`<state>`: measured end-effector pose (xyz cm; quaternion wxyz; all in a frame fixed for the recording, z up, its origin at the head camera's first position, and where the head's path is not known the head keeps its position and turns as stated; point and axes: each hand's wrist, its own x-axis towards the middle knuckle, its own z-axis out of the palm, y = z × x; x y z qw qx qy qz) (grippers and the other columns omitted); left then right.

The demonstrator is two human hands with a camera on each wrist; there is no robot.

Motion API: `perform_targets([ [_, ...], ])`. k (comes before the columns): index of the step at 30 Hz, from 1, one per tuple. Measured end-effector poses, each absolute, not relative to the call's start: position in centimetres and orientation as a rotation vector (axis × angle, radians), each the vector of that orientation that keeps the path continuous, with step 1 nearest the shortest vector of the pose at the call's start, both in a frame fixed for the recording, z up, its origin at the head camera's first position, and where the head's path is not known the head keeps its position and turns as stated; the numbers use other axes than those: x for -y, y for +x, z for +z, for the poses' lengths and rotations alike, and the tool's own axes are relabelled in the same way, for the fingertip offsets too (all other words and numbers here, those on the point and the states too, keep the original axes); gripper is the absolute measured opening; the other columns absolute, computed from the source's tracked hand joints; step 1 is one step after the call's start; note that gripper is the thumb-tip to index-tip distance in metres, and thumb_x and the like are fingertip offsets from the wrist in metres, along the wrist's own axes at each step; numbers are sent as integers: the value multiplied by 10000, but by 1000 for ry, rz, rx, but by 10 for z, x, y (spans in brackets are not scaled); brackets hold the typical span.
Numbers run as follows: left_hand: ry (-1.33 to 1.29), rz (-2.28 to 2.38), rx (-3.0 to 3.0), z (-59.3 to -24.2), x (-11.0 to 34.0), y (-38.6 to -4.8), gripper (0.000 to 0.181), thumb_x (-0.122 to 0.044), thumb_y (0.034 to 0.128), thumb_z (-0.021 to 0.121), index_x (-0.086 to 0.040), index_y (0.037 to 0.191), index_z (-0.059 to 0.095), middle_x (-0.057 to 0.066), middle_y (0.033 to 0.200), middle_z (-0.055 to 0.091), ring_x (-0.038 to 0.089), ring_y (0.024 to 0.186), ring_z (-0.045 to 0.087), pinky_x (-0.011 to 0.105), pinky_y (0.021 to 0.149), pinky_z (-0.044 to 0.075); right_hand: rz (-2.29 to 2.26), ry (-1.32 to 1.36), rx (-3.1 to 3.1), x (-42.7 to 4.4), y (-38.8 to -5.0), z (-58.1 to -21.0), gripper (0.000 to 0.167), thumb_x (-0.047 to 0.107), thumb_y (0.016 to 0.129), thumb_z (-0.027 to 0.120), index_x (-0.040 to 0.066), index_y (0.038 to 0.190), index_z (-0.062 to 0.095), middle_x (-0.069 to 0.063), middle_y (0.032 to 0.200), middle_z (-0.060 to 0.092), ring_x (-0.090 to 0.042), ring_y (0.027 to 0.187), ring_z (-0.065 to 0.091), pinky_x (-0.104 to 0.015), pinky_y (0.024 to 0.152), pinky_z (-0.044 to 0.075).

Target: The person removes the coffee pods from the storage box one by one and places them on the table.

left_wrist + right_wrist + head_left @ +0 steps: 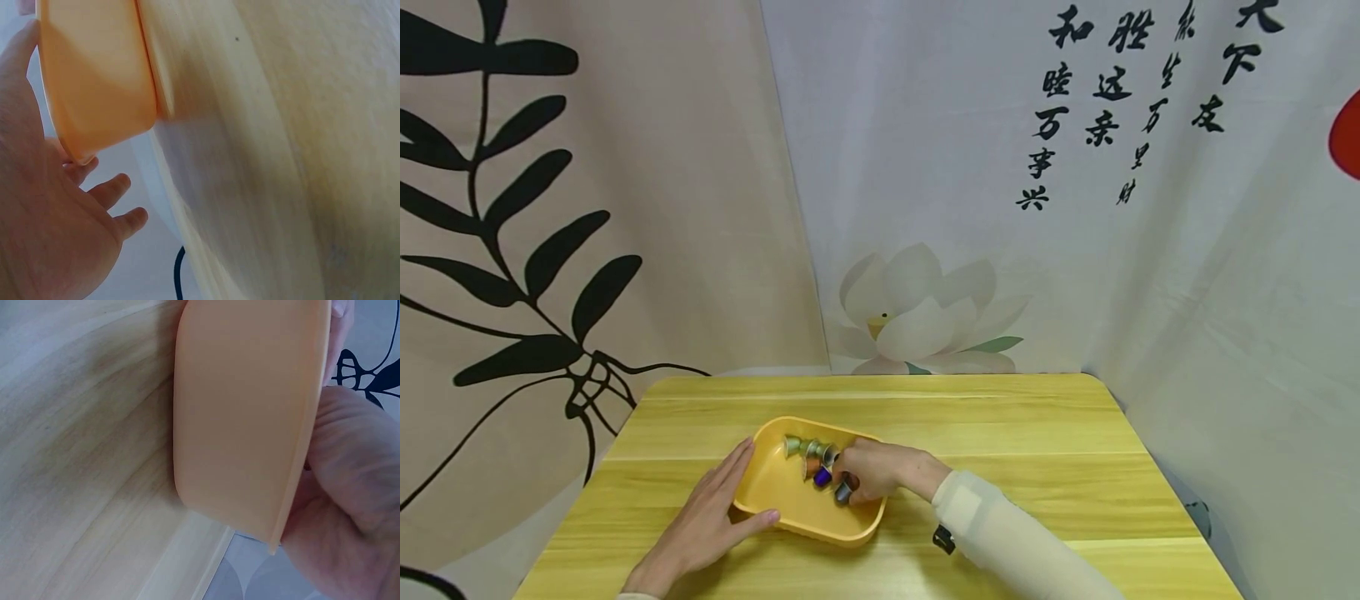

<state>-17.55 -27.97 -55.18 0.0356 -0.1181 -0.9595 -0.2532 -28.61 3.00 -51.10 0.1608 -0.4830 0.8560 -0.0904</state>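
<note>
Yellow tray (786, 492) sits on the wood-grain table (1037, 467), L of centre, w/ small cups in it, grouped twd the far side & middle. L hand (703, 508) is at the tray's L end: fingers straight along the outer wall, thumb spread well apart on the nr rim; L wrist view shows the lower fingertips apart from ea. other.

R hand (868, 471) reaches over the R end into the tray, fingers bent down at a dark grey cup (843, 494); can't tell if they pinch it, as the hand hides the contact & R wrist view has the tray wall in the way. Just L of it: blue-purple cup (822, 477), orange-brown cup (810, 467), pale green cup (792, 446).

Light sleeve (1022, 542) on R arm, black device (943, 539) below its cuff. Bkgd: cloth w/ black plant print (553, 254), lotus print (925, 329).
</note>
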Motion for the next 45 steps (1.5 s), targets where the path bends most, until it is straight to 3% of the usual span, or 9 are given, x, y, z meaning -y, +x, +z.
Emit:
perform_targets([
  [27,-351,-825,2955,-551,280,-176,1133,-633,1009,784,-103,1820,198,188,1901,193,554,1682,339,860,1296,244,-590,-1348,-2415,-47,-288,-501,367,252,996,903,107,1322,816,83,1124,822,41,948,715,-91,862,582],
  [37,-331,-793,2968,-551,280,-177,1141,-679,1005,763,-104,1819,207,198,1893,220,540,1677,365,860,1290,257,-785,-1317,-2396,-62,-287,-496,355,186,1001,891,73,1322,790,-10,1216,833,-64,1054,790,-175,974,643],
  [45,-334,-801,2968,-551,279,-177,1142,-668,1009,764,-107,1822,193,190,1899,203,554,1676,354,863,1292,247,-851,-1289,-2446,-77,-286,-493,318,226,991,904,114,1272,809,59,1159,809,-29,1028,773,-232,981,663],
])
